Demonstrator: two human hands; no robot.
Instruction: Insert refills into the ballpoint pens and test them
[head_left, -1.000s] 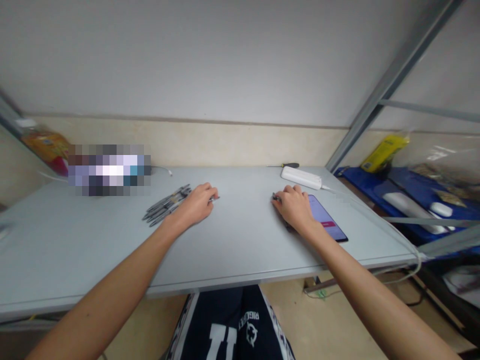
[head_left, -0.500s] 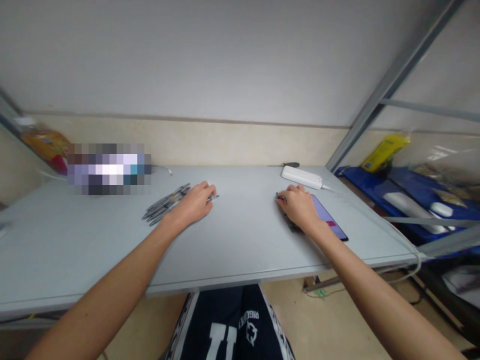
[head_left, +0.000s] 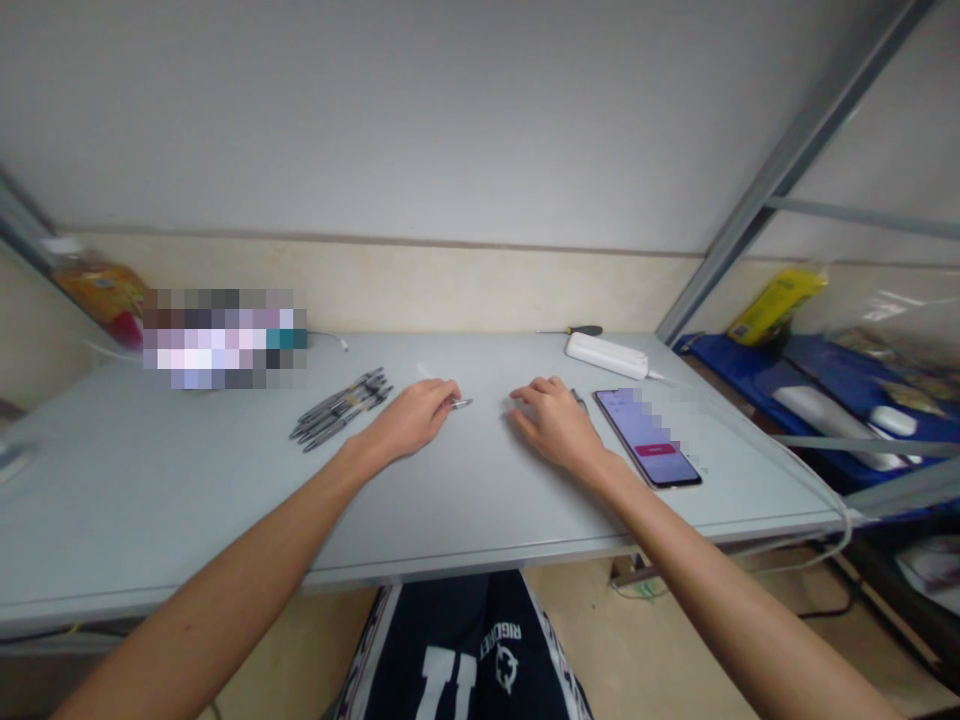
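My left hand (head_left: 414, 416) is closed on a pen (head_left: 463, 403), whose silver end sticks out to the right past the fingertips. The rest of that pen is hidden by the hand. Left of this hand a bunch of several grey and black pens (head_left: 339, 412) lies slanted on the table. My right hand (head_left: 556, 424) hovers over or rests on the tabletop, fingers apart and nothing visible in them. Just behind it a dark pen (head_left: 580, 400) shows in part, the rest covered by the hand. A lit phone (head_left: 651, 445) lies to the right of it.
A white power strip (head_left: 606, 356) with a cable and a screwdriver (head_left: 585, 330) lie at the back right. A bottle (head_left: 101, 285) stands at the back left beside a blurred-out patch. Right of the table (head_left: 450, 520) is a metal frame with blue shelving.
My left hand has moved right with its pen, away from the bunch. My right hand has let go of what it held beside the phone, opened and shifted left.
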